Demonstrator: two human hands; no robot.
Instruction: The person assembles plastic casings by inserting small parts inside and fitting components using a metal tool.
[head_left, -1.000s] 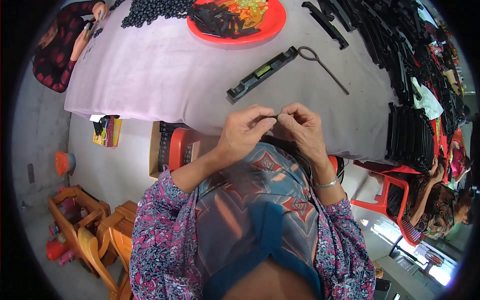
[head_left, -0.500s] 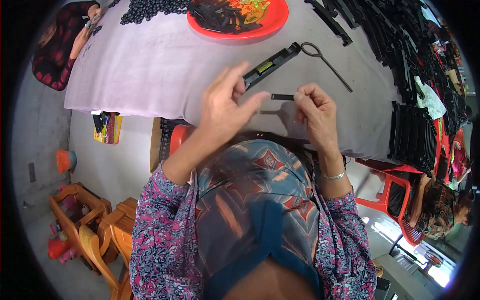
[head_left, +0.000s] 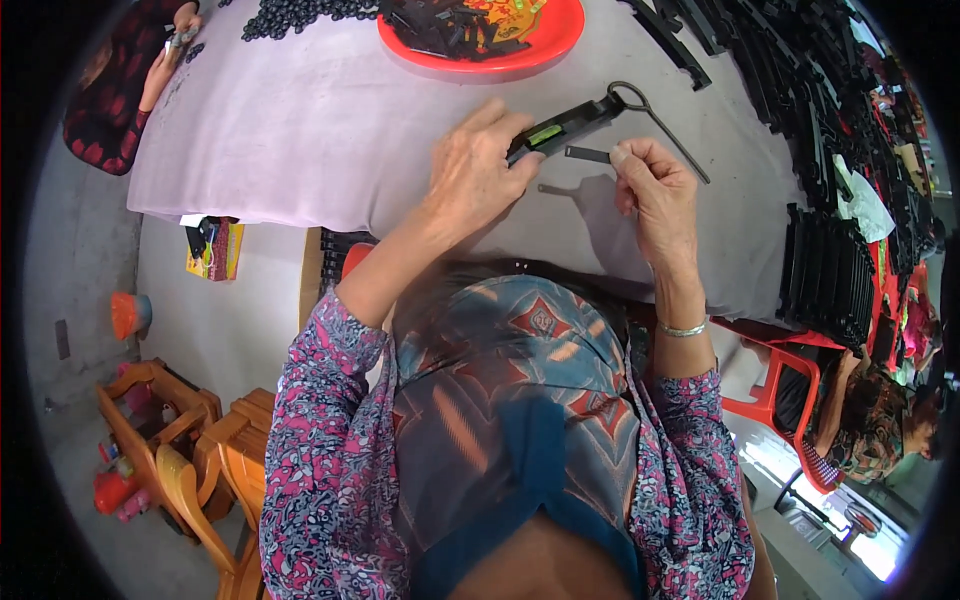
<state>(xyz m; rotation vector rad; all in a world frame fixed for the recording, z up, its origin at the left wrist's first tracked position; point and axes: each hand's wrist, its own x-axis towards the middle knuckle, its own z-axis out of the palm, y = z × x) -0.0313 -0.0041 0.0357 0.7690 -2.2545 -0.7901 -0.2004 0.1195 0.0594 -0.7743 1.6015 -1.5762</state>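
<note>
My right hand (head_left: 655,195) has its fingers (head_left: 622,158) pinched on a small flat black strip (head_left: 587,154), held just above the table (head_left: 300,130). My left hand (head_left: 475,165) lies over the near end of the long black bar (head_left: 565,125); its fingers (head_left: 515,165) rest curled against the bar, touching it, though I cannot tell if they truly clasp it. A green insert shows in the bar's middle. A dark wire hook (head_left: 655,120) with a ring end lies at the bar's far tip, its stem running off to the right.

Farther out, a red round tray (head_left: 480,62) holds black parts with bits of orange and green. Black beads (head_left: 290,15) are heaped beyond it on the left. Stacks of black strips (head_left: 830,270) line the right edge. Below the table's left edge hangs a small flat package (head_left: 213,250), rectangular, yellow and red with a dark patch. An orange cup-shaped thing (head_left: 128,312) sits on the floor, wooden chairs (head_left: 190,440) nearer me. Another person's hand (head_left: 165,50) works at the far left corner.

Against half a second ago, my left hand has dropped from the air onto the bar, and my right still pinches the strip, now a little closer to the bar.
</note>
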